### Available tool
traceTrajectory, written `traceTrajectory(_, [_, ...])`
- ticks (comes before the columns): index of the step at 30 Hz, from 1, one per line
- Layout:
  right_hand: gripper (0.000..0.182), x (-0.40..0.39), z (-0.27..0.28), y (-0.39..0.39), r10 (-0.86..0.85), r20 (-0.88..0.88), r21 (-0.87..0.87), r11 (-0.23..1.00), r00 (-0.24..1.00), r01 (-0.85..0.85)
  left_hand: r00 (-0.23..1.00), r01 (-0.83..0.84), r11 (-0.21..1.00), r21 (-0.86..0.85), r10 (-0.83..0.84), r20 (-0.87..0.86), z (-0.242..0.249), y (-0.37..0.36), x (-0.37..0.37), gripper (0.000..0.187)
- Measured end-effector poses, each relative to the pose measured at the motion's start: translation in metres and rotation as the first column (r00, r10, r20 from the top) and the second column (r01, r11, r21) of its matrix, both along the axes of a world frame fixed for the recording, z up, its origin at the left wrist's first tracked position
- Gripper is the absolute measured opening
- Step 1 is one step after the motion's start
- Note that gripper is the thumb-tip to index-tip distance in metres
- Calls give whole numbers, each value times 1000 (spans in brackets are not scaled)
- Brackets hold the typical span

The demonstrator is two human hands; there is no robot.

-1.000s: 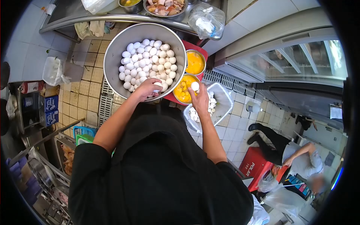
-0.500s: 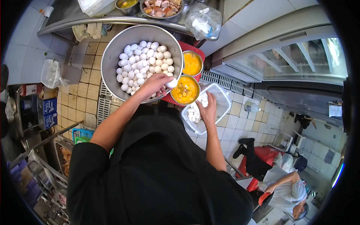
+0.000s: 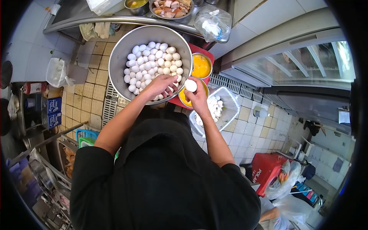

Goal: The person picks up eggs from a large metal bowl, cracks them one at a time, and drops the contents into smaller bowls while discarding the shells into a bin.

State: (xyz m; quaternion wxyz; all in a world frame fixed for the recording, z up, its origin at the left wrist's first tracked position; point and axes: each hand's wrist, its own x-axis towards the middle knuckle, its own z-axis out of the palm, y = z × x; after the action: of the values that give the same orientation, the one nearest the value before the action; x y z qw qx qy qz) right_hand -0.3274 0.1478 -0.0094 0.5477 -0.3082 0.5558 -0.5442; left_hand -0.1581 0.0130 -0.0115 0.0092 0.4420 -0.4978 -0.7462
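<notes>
A large steel pot [image 3: 115,78] holds many white eggs [image 3: 147,63]. My left hand [image 3: 163,86] is over the pot's near right side, its fingers apart and slightly curled, with no egg visible in them. My right hand [image 3: 199,100] is closed on a white egg [image 3: 190,85] above the nearer bowl of cracked eggs [image 3: 183,98], covering much of that bowl. A second bowl of yellow yolks [image 3: 201,66] stands just beyond it. Below my right wrist, a lined plastic bin [image 3: 230,109] contains broken eggshells [image 3: 216,107].
A steel counter [image 3: 115,20] at the top carries a bowl of cut meat [image 3: 171,8] and a plastic bag [image 3: 213,23]. Glass-door fridges [image 3: 291,63] line the right. A red bag [image 3: 264,168] and part of another person are at lower right.
The egg has passed from my left hand to my right, which has risen from the shell bin to the bowl. My left fingers have opened. The other person has moved mostly out of view.
</notes>
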Motion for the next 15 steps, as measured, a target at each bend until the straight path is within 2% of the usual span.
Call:
traceTrajectory(1, [46,3,-2,-1,-30,104,-56,998,994,36,1000,-2,1000,-1,2,29,-3,0,5,46])
traceTrajectory(4, [45,11,-8,-7,-80,-54,-16,997,995,79,995,-44,999,-16,45,87,-27,2,21,48])
traceTrajectory(5, [46,11,-10,-9,-102,-352,-113,991,931,67,991,-61,998,-1,61,116,-36,3,26,43])
traceTrajectory(6, [46,11,-13,-11,-146,-611,-201,979,778,27,989,-54,998,-16,56,137,-41,5,31,42])
traceTrajectory(7, [47,10,-18,-12,-207,-807,-271,962,553,-36,986,-44,999,-30,49,157,-45,7,34,41])
traceTrajectory(10, [48,10,-38,-13,-50,-870,-87,995,491,-52,980,-31,998,-49,40,194,-51,11,39,36])
traceTrajectory(11, [45,9,-43,-12,-70,-877,-109,993,475,-55,980,-27,998,-54,38,196,-53,11,41,35])
traceTrajectory(14, [43,6,-37,-4,-113,-575,-44,993,810,107,980,-29,998,-60,40,193,-54,11,45,35])
traceTrajectory(15, [41,3,-42,2,-193,-503,-104,981,842,163,982,-29,998,-61,40,187,-54,10,44,35])
